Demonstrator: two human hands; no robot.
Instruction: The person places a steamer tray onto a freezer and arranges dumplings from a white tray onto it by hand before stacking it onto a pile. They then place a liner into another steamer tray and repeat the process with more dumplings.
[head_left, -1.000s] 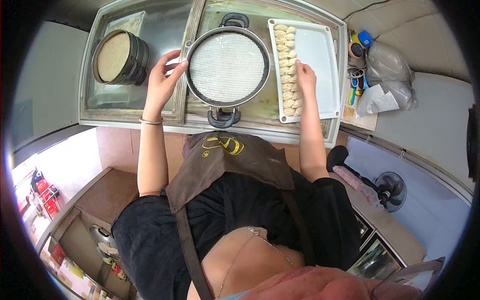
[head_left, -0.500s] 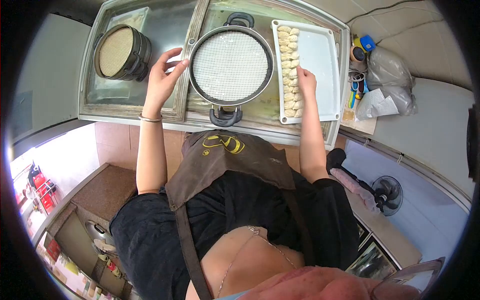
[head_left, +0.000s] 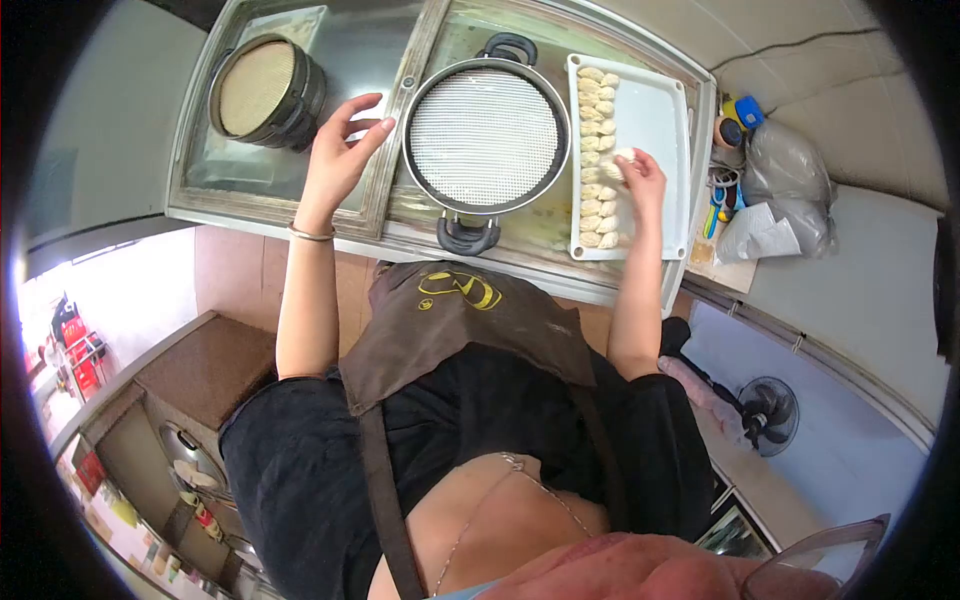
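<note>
My right hand [head_left: 645, 182] pinches one pale twisted dough piece [head_left: 619, 164], lifted at the edge of a row of similar dough twists [head_left: 590, 125]. That row lies along the left side of a white rectangular tray [head_left: 655, 110]. Left of the tray sits a round steamer basket [head_left: 484, 135] with black handles and a white mesh liner; nothing lies on the mesh. My left hand [head_left: 345, 155] hovers just beyond the steamer's left rim, empty, with thumb and fingers apart.
A second round steamer [head_left: 258, 88] with a beige liner stands on the glass-topped counter [head_left: 350, 60] at the far left. Plastic bags [head_left: 785, 165], a blue-topped container [head_left: 745, 110] and scissors [head_left: 722, 182] lie right of the tray. A small fan [head_left: 770, 405] stands lower right.
My right hand has lifted a dough twist out of the row. My left hand stays open beside the steamer. The whole view has shifted slightly.
</note>
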